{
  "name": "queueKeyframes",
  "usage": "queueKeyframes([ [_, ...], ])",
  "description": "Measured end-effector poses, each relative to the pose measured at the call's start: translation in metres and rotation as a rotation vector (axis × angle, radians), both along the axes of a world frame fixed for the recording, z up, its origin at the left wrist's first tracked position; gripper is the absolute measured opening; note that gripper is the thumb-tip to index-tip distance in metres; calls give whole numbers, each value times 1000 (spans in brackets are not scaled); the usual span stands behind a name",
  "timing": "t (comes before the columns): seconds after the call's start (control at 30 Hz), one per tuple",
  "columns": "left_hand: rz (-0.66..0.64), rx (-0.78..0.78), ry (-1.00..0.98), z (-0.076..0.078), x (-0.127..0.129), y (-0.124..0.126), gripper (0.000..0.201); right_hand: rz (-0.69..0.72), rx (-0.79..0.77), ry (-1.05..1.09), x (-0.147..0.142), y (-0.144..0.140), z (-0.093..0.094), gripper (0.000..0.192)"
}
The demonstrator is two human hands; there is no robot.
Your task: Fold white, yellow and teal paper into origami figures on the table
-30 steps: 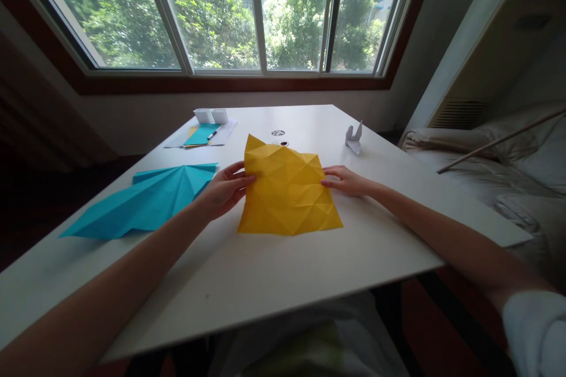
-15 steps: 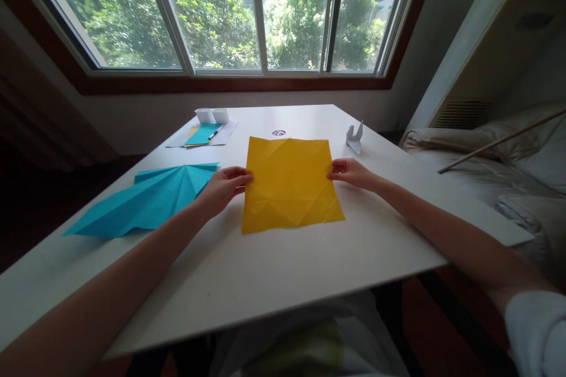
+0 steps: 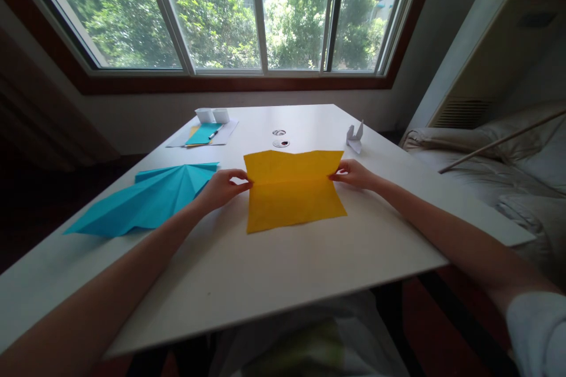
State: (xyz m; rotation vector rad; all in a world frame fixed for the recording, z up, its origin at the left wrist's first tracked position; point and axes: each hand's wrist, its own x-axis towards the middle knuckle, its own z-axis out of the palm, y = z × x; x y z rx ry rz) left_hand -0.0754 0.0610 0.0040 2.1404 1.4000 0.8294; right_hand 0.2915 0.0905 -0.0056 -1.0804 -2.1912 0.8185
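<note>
While pinched, yellow paper (image 3: pixel 294 195) between left fingers (image 3: pixel 239 176), right fingers (image 3: pixel 338 174)

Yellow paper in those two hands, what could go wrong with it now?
The yellow paper is pinched only at its side edges by the left hand and right hand, with the far half tipped up. If one hand pulls harder, the fold could come out crooked. A hard tug might tear an edge. The blue folded paper lies close beside the left hand, so a sideways move could bump it.
</note>
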Motion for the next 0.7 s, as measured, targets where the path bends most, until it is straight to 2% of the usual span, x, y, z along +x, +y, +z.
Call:
queueKeyframes([
  [0.07, -44, 48, 82, -1, -3, 1, 40, -6, 59, -48, 0, -1, -1, 28],
  [0.23, -141, 204, 311, -1, -2, -1, 27, 32, 189, -110, 1, -2, -5, 17],
  [0.4, -188, 253, 497, 4, 6, -8, 31, 108, 331, -250, 1, -3, -3, 28],
  [0.53, -218, 297, 537, 10, 21, -21, 36, 123, 439, -412, -6, -11, 5, 35],
  [0.7, -431, 221, 494, 11, 46, -40, 33, 148, 512, -528, -21, -27, 12, 24],
])
